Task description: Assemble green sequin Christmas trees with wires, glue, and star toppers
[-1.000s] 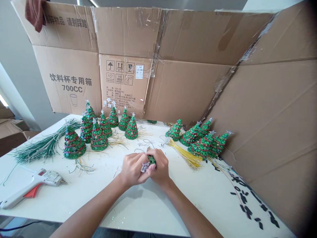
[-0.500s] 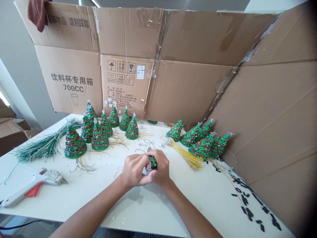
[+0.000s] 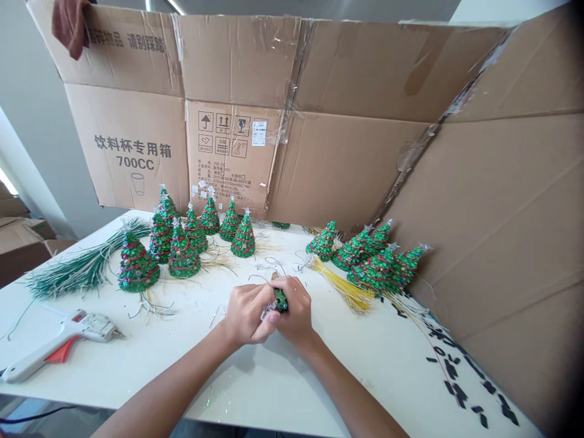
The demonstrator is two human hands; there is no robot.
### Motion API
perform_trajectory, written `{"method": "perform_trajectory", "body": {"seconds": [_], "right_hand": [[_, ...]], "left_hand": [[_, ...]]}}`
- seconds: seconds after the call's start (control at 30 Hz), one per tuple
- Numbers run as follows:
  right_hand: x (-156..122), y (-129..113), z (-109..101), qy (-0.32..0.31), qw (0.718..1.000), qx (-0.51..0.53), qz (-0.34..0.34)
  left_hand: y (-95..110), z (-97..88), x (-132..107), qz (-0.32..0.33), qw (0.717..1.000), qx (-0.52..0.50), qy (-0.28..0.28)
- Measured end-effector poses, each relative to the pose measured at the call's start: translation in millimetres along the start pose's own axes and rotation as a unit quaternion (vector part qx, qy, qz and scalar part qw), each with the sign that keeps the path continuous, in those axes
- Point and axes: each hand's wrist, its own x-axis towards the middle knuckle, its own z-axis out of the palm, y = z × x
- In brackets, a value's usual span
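Over the middle of the table, my right hand (image 3: 295,310) is wrapped round a green tinsel miniature Christmas tree (image 3: 281,300), most of it hidden by the fingers. My left hand (image 3: 250,311) is closed against it, thumb and forefinger pinching a clear star ornament (image 3: 268,309) at the tree's near end. Just beyond my hands lie thin dark wires (image 3: 275,263) with clear bits on them. A bundle of yellow wire stems (image 3: 344,286) rests to the right of my right hand.
Finished-looking trees stand at left, one being a front tree (image 3: 138,261); several more lean at right (image 3: 376,267). Green wire stems (image 3: 86,261) and a hot glue gun (image 3: 68,344) lie left. Black scraps (image 3: 456,389) dot the right edge. Cardboard walls (image 3: 347,164) enclose the back and right.
My left thumb has drawn back a little from the right hand, and the star has shifted slightly left with the left fingers. Everything else stays in place.
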Motion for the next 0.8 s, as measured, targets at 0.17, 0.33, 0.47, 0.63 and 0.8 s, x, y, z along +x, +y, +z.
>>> {"method": "perform_trajectory", "body": {"seconds": [0.17,0.33,0.47,0.63,0.8], "right_hand": [[-1.8,-0.9,0.9,-0.009,1.000,0.000,-0.011],[-2.5,-1.4,1.4,-0.013,1.000,0.001,-0.011],[-1.9,-2.1,1.2,-0.011,1.000,0.000,-0.005],[-0.8,-2.5,0.6,-0.006,1.000,-0.003,-0.002],[-0.7,-2.3,0.3,0.000,1.000,-0.006,0.004]], "left_hand": [[-1.2,-0.8,2.0,0.016,1.000,-0.020,0.007],[-2.1,0.9,0.0,0.019,0.999,-0.024,0.018],[-1.1,0.1,-1.3,0.010,1.000,-0.012,0.017],[-0.3,-1.4,0.2,0.006,1.000,0.002,0.007],[-0.7,-1.0,1.7,0.007,1.000,0.000,-0.008]]}}
